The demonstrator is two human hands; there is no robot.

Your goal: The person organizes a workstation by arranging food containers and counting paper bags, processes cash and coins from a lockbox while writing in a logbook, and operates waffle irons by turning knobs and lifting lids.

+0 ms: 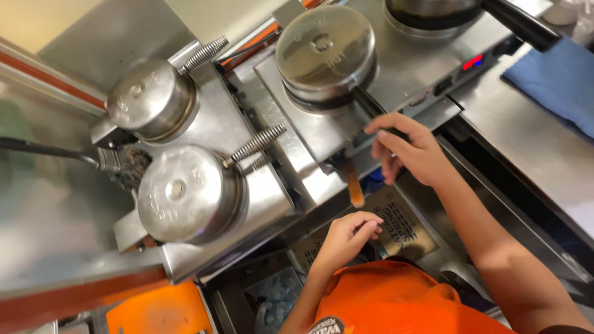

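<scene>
My right hand [409, 150] is wrapped over the black handle [369, 104] of a round steel waffle iron [325, 52], whose lid is down on a steel base [408, 68]. My left hand [348, 235] is lower, in front of the machine's front edge, with its fingers curled in and nothing visible in them. A thin brown-orange stick [353, 185] hangs from the base's edge between my two hands. My orange shirt [396, 297] fills the bottom of the view.
Two smaller round irons [151, 99] [189, 193] with coil-spring handles sit closed on the left. A black-handled brush [120, 164] lies between them. Another iron with a black handle [520, 25] stands at the top right, beside a blue cloth [557, 80].
</scene>
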